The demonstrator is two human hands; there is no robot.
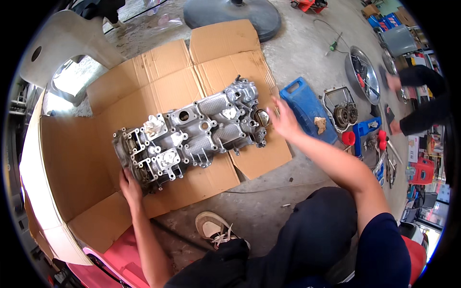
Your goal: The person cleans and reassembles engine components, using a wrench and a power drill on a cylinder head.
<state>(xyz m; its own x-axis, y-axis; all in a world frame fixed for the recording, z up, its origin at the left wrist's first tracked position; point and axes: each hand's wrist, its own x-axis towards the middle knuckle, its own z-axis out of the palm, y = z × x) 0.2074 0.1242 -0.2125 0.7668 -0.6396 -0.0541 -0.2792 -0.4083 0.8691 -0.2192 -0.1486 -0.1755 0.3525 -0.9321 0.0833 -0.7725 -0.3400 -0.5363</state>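
Observation:
A long silver cast-metal engine part [206,129], studded with bolt bosses and openings, lies on flattened brown cardboard [163,72]. Pale crumpled pieces [153,126] sit over some of its openings. My left hand [130,187] grips the casting's left end, low on the near corner, with some fingertips hidden by it. My right hand [283,115] is beside the casting's right end, fingers apart and curved, holding nothing; whether a fingertip touches it I cannot tell. A round opening [262,117] shows at that end, just left of these fingers.
At right are a blue case [302,101], geared housing [343,113], steel bowl [355,81], scattered tools [386,163] and another person's hands [394,84] and dark sleeves. A round black base [206,14] stands behind; a pale plastic seat [48,43] is at upper left. My shoe [211,228] is below.

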